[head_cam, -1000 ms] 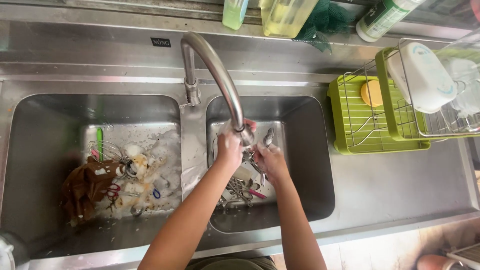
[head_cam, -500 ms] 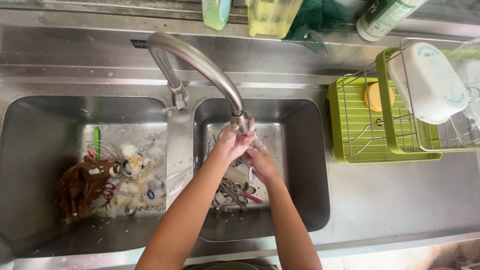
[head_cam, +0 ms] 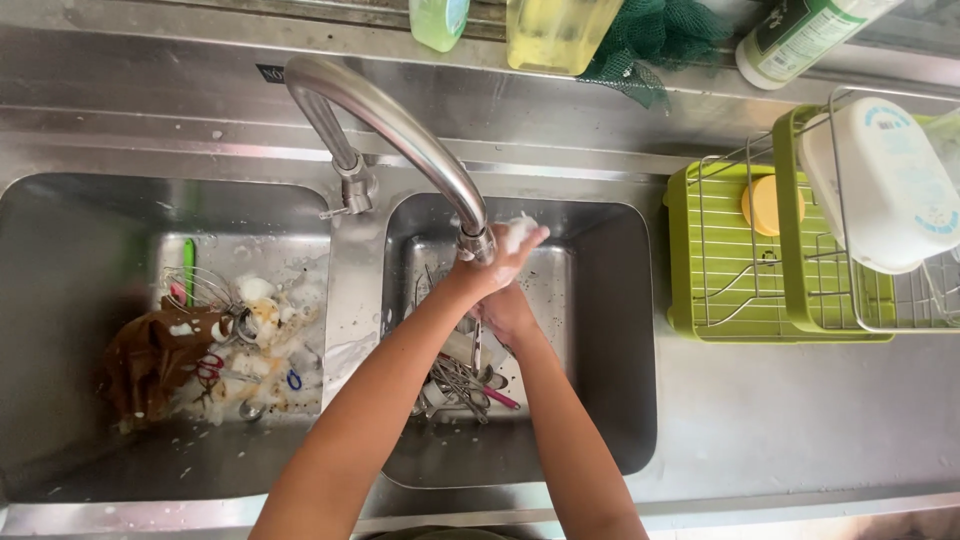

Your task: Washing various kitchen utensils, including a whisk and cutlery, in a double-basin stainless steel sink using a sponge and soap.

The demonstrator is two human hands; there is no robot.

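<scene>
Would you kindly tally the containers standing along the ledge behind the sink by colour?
Green bottle: 1
Yellow bottle: 1
White bottle with dark label: 1
Total: 3

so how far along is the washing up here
Done: a white container sits in the green drying rack. In hand: left hand and right hand, soapy, under the faucet. Left: utensils below them, plus a sudsy pile in the left basin.
</scene>
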